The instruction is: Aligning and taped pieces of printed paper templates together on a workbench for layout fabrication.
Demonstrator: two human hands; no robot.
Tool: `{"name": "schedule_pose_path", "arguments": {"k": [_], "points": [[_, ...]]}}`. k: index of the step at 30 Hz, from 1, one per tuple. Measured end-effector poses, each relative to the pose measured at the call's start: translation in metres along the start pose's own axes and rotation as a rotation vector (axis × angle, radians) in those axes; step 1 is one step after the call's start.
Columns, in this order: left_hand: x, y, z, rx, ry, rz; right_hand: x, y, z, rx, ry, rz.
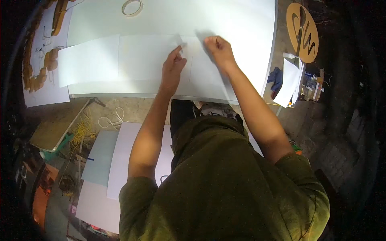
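Several white paper sheets [148,56] lie edge to edge in a row on the white tabletop [169,20]. Over the right part of the row, my left hand [173,68] is closed, with a small translucent piece of tape [183,46] at its fingertips. To its right, my right hand [221,50] is pinched above the sheets near the row's right end. Whatever its fingers hold is hidden or too small to make out. A roll of tape [132,7] rests at the far side of the table, beyond both hands.
On the left, brown cut-out shapes [50,60] lie on a white board. At the right stand a round tan panel with dark lettering [302,34], a stack of papers [287,84] and a small white bottle [288,55]. Large pale boards [128,152] lie below the table's near edge.
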State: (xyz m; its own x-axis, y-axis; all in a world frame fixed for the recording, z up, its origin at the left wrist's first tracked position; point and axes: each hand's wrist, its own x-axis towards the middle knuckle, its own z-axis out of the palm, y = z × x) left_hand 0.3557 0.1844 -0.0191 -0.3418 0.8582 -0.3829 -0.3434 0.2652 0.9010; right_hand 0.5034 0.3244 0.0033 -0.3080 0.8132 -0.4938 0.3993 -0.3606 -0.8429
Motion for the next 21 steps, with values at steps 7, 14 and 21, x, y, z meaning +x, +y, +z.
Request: {"name": "schedule_pose_path", "arguments": {"k": [7,14,21], "points": [[-0.023,0.017,0.011,-0.059,-0.083,-0.197,-0.04,-0.002,-0.011,-0.048,-0.348,-0.173],[-0.038,0.01,0.019,0.416,-0.069,0.013,-0.043,0.021,-0.013,-0.126,-0.384,-0.074],[-0.065,-0.016,0.019,1.034,0.155,0.377,-0.038,0.052,-0.016,-0.151,-0.242,-0.094]]}}
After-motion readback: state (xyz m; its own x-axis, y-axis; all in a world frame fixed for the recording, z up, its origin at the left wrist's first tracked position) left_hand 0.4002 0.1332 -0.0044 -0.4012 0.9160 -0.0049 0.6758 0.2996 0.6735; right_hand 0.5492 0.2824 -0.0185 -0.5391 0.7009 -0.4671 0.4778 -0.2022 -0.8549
